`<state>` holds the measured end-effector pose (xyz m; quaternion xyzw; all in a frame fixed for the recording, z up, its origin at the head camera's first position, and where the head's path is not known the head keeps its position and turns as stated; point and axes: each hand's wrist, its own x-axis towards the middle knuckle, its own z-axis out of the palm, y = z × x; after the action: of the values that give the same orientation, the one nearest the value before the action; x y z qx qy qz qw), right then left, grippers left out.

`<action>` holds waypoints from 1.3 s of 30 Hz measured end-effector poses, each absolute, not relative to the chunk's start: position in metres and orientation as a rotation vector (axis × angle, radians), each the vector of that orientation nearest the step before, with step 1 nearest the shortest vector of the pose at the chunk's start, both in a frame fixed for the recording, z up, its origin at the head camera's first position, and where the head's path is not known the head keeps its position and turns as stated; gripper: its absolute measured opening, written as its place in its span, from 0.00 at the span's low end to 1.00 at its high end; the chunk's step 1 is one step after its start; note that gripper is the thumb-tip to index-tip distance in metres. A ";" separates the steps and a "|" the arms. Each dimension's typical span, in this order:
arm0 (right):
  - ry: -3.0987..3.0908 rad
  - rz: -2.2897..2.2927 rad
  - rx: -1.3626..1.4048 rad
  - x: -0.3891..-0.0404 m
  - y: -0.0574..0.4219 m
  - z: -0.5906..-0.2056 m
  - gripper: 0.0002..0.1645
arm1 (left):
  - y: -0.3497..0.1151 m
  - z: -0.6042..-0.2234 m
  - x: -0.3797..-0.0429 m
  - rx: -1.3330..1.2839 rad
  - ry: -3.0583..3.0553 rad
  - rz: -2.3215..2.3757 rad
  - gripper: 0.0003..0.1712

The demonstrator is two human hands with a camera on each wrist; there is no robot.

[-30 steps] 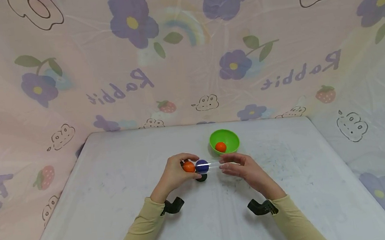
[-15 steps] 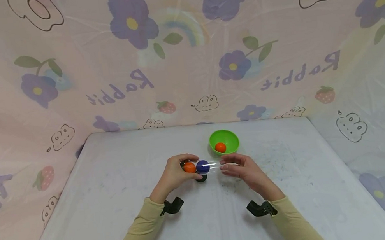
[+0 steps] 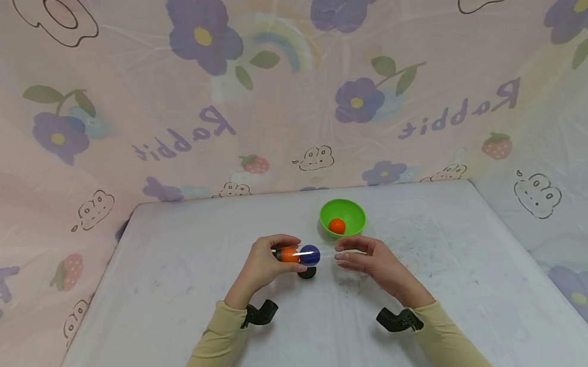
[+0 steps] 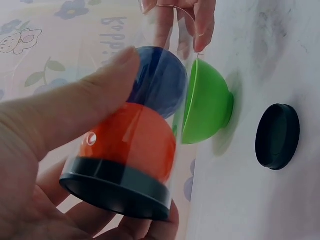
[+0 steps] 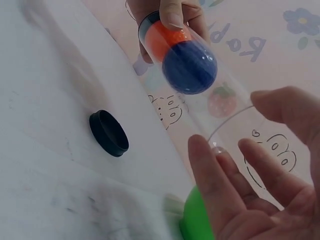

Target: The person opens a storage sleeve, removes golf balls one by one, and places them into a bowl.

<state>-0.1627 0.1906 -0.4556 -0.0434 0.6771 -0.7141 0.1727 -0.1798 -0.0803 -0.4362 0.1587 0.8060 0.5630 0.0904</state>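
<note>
Tube (image 5: 215, 112): balls (image 5: 190, 67); bowl (image 3: 352, 209): ball (image 3: 337, 226) (seemingly one)

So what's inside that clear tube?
Inside the clear tube: an orange ball next to the black cap, then a blue ball. The left hand and cap cover parts of the orange ball, so those parts can't be seen.

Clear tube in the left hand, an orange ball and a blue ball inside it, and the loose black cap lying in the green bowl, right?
No: the loose black cap lies on the table, not in the green bowl, as the right wrist view shows. The left hand does hold the clear tube with the orange ball and blue ball inside.
</note>
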 end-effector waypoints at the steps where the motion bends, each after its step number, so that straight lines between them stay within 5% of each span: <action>1: 1.915 -2.028 -0.124 -0.163 0.190 -0.456 0.26 | -0.080 -0.436 -0.180 0.468 2.395 1.674 0.31; 22: 1.879 -2.033 -0.143 -0.165 0.189 -0.456 0.35 | -0.080 -0.417 -0.171 0.514 2.411 1.685 0.29; 39: 1.887 -1.998 -0.155 -0.165 0.194 -0.458 0.31 | -0.085 -0.439 -0.180 0.519 2.447 1.616 0.28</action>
<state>-0.1646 0.1935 -0.4576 -0.0554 0.6725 -0.7123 0.1932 -0.1799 -0.0848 -0.4393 0.1736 0.8190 0.5408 0.0815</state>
